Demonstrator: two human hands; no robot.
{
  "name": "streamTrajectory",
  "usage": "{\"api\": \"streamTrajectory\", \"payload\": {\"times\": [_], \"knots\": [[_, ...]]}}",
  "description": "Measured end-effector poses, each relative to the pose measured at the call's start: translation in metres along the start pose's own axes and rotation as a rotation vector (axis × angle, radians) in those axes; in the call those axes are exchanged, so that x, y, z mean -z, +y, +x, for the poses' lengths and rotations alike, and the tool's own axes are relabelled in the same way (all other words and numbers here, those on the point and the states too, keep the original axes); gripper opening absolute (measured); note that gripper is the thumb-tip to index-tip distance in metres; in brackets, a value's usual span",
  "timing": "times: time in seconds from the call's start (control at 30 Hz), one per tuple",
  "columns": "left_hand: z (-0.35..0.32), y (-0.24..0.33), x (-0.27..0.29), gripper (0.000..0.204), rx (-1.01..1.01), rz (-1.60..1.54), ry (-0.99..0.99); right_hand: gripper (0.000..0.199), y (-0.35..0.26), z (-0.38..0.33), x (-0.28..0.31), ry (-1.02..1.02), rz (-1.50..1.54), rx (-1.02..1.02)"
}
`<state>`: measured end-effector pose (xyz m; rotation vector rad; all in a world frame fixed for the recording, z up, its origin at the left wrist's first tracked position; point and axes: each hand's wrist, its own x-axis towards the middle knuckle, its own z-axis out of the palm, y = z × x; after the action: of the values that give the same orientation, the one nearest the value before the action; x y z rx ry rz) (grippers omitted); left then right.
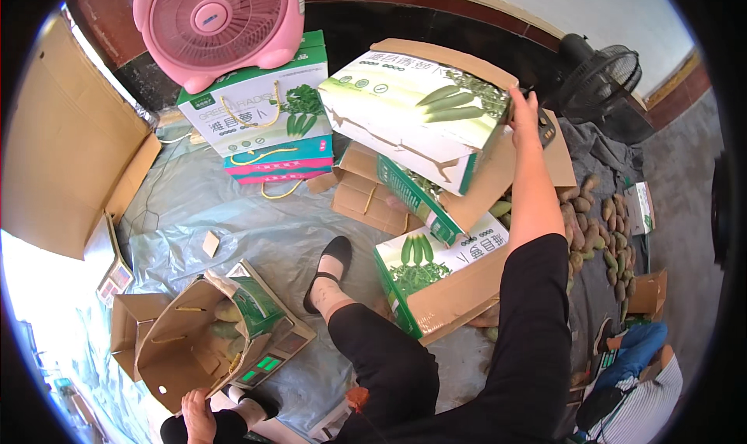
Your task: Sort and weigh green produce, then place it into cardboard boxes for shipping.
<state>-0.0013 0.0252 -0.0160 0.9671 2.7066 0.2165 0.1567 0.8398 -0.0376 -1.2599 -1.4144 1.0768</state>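
My right hand [525, 111], at the end of a stretched-out arm, grips the right edge of a white and green carton [412, 94] printed with green radishes. This carton sits tilted on top of other cartons. At the lower left, the fingers of my left hand [198, 419] curl at the near edge of an open cardboard box [175, 358]. That box stands on a scale [292, 339] with a lit green display. Several green radishes [226, 322] lie inside it.
A pink fan [210, 24] stands on stacked cartons [257, 117]. A black fan [599, 74] is at the back right. More cartons [416, 265] lie beside my foot. Loose roots [591, 234] cover the right side. Another person [638, 397] sits at lower right.
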Motion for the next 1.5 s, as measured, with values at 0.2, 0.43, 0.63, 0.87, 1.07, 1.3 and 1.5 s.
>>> {"api": "streamTrajectory", "payload": {"times": [0.2, 0.43, 0.63, 0.87, 1.07, 1.3, 1.5], "knots": [[0.0, -0.002, -0.001, 0.019, 0.026, 0.001, -0.014, 0.091, -0.012, 0.003, -0.01, 0.045, 0.012, 0.062], [-0.002, -0.009, -0.007, 0.016, -0.034, 0.01, 0.048, 0.041, -0.036, -0.057, 0.039, -0.284, 0.026, -0.174], [-0.004, -0.009, -0.007, 0.014, -0.048, 0.003, 0.077, 0.03, -0.058, -0.138, 0.079, -0.759, 0.129, -0.227], [-0.01, -0.011, -0.008, 0.015, -0.052, 0.0, 0.087, 0.026, -0.066, -0.227, 0.06, -0.312, 0.562, -0.079], [-0.01, -0.016, -0.011, 0.021, -0.064, 0.019, 0.075, 0.022, -0.028, -0.24, 0.034, 0.006, 0.631, 0.055], [-0.011, -0.018, -0.009, 0.022, -0.052, 0.014, 0.072, 0.037, -0.021, -0.244, 0.047, -0.23, 0.805, -0.258], [-0.01, -0.019, -0.008, 0.021, -0.039, 0.017, 0.077, 0.057, 0.021, -0.243, 0.027, 0.285, 0.254, -0.488]]}}
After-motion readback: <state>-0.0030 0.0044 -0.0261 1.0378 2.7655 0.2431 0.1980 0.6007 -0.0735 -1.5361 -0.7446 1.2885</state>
